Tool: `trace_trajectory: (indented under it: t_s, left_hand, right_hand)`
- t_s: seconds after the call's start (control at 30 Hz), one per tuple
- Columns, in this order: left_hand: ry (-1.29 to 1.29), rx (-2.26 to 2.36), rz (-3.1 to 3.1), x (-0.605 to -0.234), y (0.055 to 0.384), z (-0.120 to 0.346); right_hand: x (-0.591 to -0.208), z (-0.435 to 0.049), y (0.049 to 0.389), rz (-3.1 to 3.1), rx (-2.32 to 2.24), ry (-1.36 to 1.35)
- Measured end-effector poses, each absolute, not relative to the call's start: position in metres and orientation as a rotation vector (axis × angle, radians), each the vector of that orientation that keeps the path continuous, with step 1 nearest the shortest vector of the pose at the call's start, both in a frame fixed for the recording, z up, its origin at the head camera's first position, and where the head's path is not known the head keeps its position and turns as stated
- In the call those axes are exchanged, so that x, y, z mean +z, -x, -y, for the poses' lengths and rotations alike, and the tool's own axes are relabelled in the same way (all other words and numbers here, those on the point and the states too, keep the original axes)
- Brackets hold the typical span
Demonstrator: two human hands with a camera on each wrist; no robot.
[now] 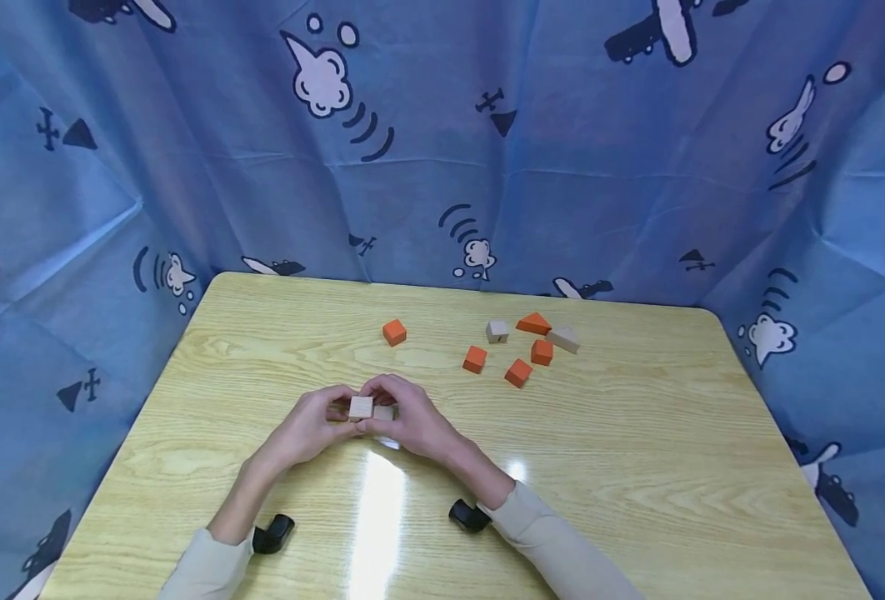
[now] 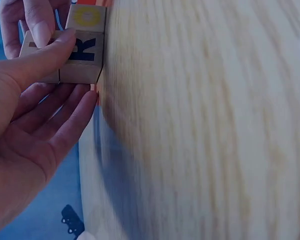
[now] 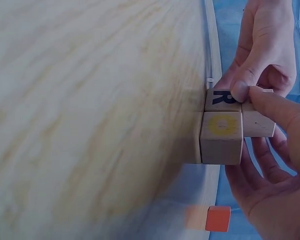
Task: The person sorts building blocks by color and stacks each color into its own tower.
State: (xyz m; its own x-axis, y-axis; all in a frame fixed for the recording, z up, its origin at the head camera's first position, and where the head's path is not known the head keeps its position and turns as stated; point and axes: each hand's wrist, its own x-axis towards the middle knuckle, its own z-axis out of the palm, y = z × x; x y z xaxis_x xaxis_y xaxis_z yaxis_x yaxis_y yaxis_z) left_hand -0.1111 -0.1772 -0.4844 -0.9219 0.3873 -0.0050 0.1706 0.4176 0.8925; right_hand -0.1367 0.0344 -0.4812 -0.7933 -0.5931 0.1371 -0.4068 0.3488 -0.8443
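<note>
Upper block (image 1: 361,406), pale wood, one: sitting atop the R-marked block (image 3: 221,100), between the left hand (image 1: 310,429) and the right hand (image 1: 412,421). Left hand: clamping the upper block, thumb tip reaching onto the R-marked block. Right hand: pinching the upper block. Yellow-marked block (image 3: 221,137), one: standing on the worktop (image 1: 637,433) beside the R-marked block, within the right hand's curve. Orange cubes (image 1: 475,359), four: lying beyond both hands.

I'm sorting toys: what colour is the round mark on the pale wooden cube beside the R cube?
The round mark is yellow; the right wrist view shows it best.
</note>
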Motion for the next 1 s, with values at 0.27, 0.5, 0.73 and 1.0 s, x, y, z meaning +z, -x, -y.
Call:
trace_trajectory:
  t_s: [0.27,0.5,0.73,1.0]
  left_hand:
    - [-0.5,1.567,-2.407,-0.484,0.109,0.178]
    - [-0.509,1.614,-2.362,-0.487,0.11,0.178]
    - [-0.496,1.621,-2.367,-0.491,0.11,0.179]
    - [-0.461,1.645,-2.33,-0.493,0.11,0.179]
  right_hand:
    - [-0.475,-0.045,0.145,-2.42,-1.378,0.907]
    - [-0.468,-0.067,0.16,-2.488,-1.434,0.904]
    - [-0.464,-0.089,0.176,-2.624,-1.418,0.88]
    - [-0.462,-0.115,0.194,-2.809,-1.308,0.872]
